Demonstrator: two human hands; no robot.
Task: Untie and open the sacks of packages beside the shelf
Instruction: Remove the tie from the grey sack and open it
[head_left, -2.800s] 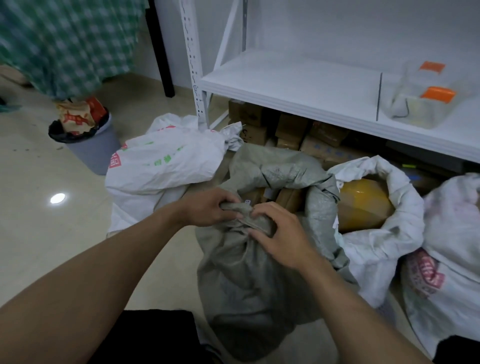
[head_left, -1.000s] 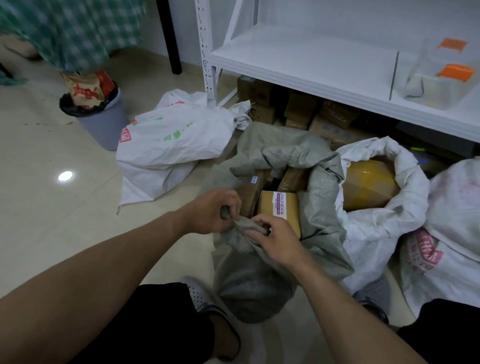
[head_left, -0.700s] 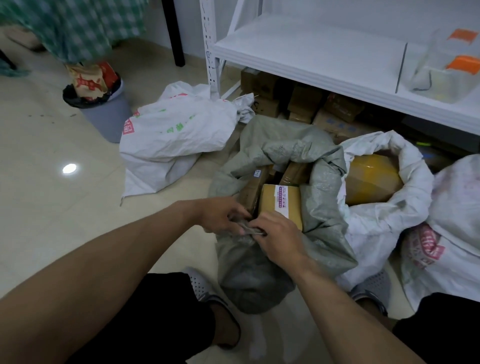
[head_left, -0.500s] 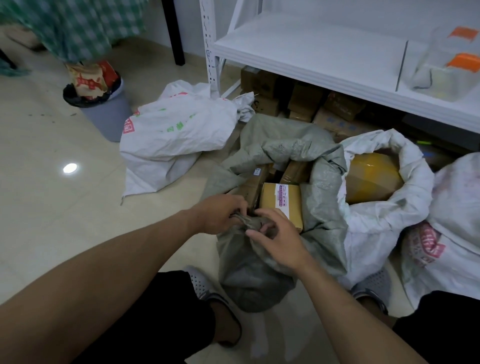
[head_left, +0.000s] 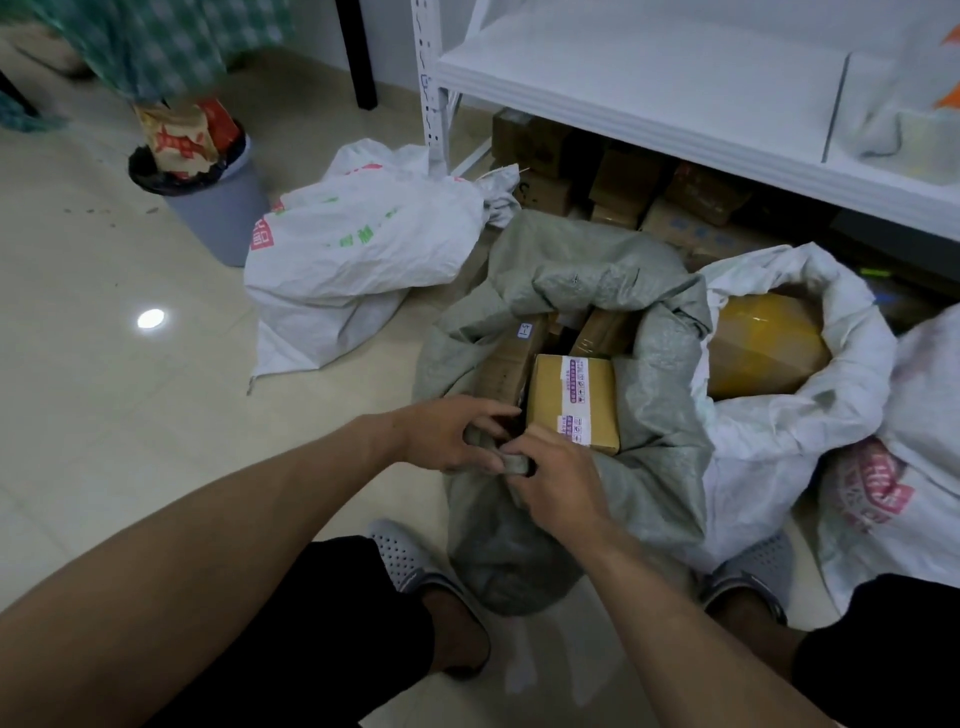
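While the left hand (head_left: 447, 436) and the right hand (head_left: 558, 483) meet at the lower middle of the frame, we see both clamped on the same twisted roll of fabric (head_left: 514, 463) at the near rim of the grey sack (head_left: 665, 395). The left hand's fingers curl round the roll from the left, and the right hand pinches it from the right, the two hands touching or nearly so. The grey sack stands at the centre of the frame between the person's knees, its mouth gaping on the far side. Inside it we make out a tan box (head_left: 566, 400) with purple-printed labels just above the hands, and darker brown boxes (head_left: 511, 358) packed behind it. Pressed against its right side, an open white sack (head_left: 810, 415) has its rim rolled down around a yellow-taped parcel (head_left: 763, 343). At the right edge a second white sack (head_left: 919, 395) with red print leans on that one; whether its mouth is tied we cannot tell. Up and left of centre a third white sack (head_left: 358, 239), printed in green and red, lies on its side on the pale floor (head_left: 104, 415), its neck bunched by the shelf post. The white shelf (head_left: 649, 78) fills the upper right, with cardboard boxes (head_left: 623, 182) stacked under its lowest board. At the upper left a grey bin (head_left: 218, 213) with a black liner holds crumpled paper bags. Grey perforated sandals (head_left: 410, 561) show at the bottom, on either side of the grey sack's base.
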